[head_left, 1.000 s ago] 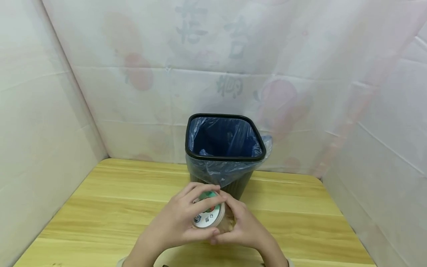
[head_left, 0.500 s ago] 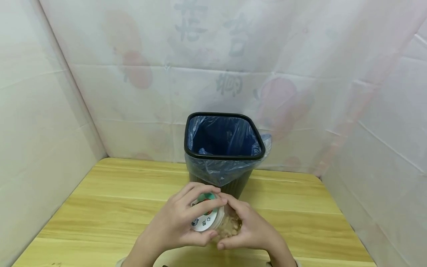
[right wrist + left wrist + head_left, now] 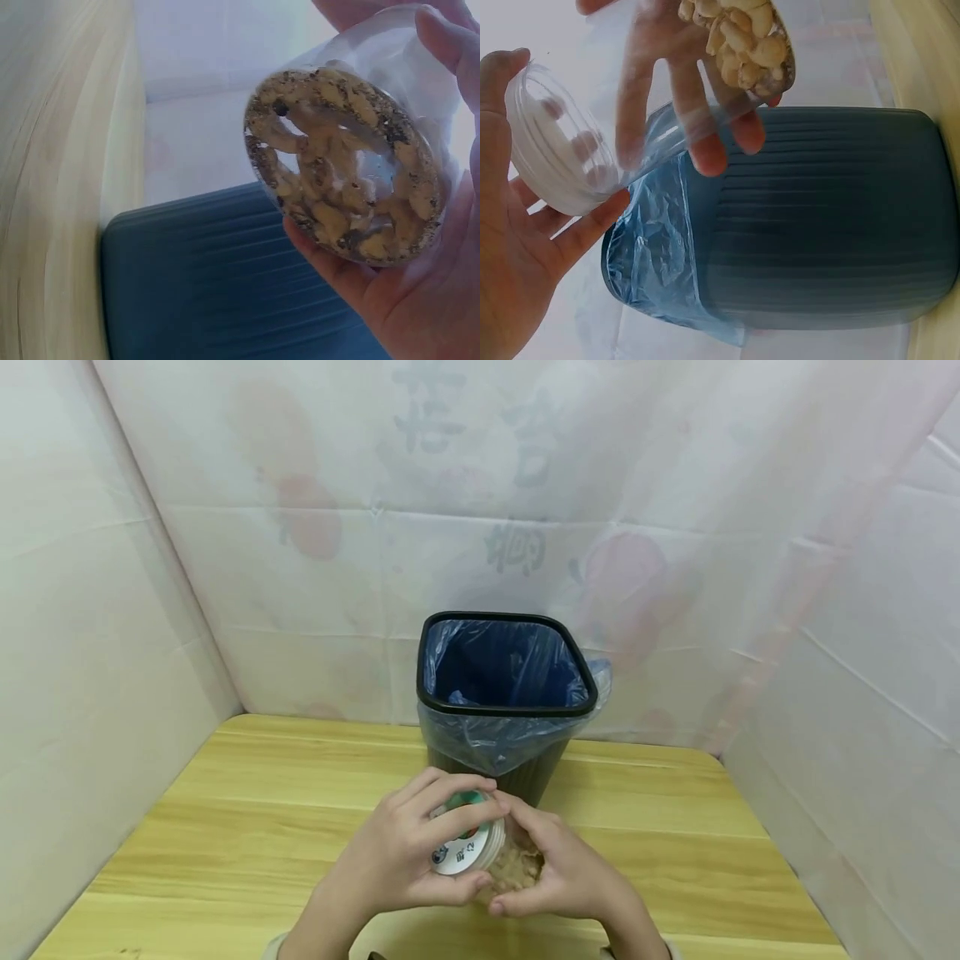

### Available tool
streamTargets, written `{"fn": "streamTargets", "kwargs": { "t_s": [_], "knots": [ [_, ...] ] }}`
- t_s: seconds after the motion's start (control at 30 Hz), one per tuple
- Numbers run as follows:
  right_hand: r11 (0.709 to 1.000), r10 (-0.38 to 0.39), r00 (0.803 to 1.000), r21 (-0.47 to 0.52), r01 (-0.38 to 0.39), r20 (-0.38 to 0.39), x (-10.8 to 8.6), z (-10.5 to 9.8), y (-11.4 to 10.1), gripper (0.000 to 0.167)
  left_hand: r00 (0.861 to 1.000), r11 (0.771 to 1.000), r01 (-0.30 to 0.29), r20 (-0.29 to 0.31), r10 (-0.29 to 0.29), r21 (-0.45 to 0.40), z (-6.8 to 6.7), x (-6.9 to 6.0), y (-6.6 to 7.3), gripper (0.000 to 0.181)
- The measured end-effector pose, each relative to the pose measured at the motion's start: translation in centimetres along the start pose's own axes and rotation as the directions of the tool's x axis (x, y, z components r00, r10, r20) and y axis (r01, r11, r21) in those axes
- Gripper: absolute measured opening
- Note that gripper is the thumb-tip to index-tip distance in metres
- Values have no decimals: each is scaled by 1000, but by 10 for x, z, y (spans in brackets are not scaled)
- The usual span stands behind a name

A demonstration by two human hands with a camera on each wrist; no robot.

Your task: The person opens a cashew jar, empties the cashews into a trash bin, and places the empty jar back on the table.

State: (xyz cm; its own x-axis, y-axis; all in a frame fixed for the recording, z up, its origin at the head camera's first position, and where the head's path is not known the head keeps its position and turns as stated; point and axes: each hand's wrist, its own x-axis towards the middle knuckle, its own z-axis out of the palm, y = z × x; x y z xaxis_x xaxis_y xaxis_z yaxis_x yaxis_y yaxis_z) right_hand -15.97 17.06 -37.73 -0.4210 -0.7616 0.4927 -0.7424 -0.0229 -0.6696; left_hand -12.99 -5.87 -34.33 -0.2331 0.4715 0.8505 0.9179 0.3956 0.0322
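Observation:
A clear plastic jar [image 3: 516, 863] is held tilted above the table, in front of the bin. My left hand [image 3: 405, 847] grips its lid [image 3: 459, 850], which bears a white and green label with printing. Around the jar's body curls my right hand [image 3: 573, 872], thumb on the near side. Pale nuts, cashew-like in shape [image 3: 751, 46], lie heaped toward the jar's bottom in the left wrist view. Seen from below in the right wrist view, the jar's base [image 3: 337, 169] shows nuts and dark crumbs. The lid sits on the jar's mouth.
A dark ribbed bin [image 3: 825, 217] with a black rim [image 3: 510, 711] stands just beyond the hands. Its blue plastic bag [image 3: 487, 739] folds over the rim and sticks out at the right. Pale printed cloth [image 3: 300, 593] walls the wooden table [image 3: 247, 827].
The jar's bottom has swung a little to the right with my right hand, so more of its body and nuts shows. My left hand has stayed on the lid.

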Motion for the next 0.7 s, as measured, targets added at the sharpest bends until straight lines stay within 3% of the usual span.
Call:
{"fn": "streamTargets", "kwargs": {
  "t_s": [0.2, 0.47, 0.7],
  "knots": [
    [999, 11, 1000, -47, -12, -22, 0, 3, -2, 95, 1000, 1000, 18, -5, -18, -5, 1, -3, -2, 43],
    [994, 54, 996, -96, -60, -69, 2, 7, -2, 96, 999, 1000, -12, -50, 11, -9, 2, -4, -7, 41],
    [988, 82, 987, -120, -99, -141, 1, 12, -4, 97, 997, 999, 30, -69, -31, -12, 2, -4, -6, 39]
  ]
}}
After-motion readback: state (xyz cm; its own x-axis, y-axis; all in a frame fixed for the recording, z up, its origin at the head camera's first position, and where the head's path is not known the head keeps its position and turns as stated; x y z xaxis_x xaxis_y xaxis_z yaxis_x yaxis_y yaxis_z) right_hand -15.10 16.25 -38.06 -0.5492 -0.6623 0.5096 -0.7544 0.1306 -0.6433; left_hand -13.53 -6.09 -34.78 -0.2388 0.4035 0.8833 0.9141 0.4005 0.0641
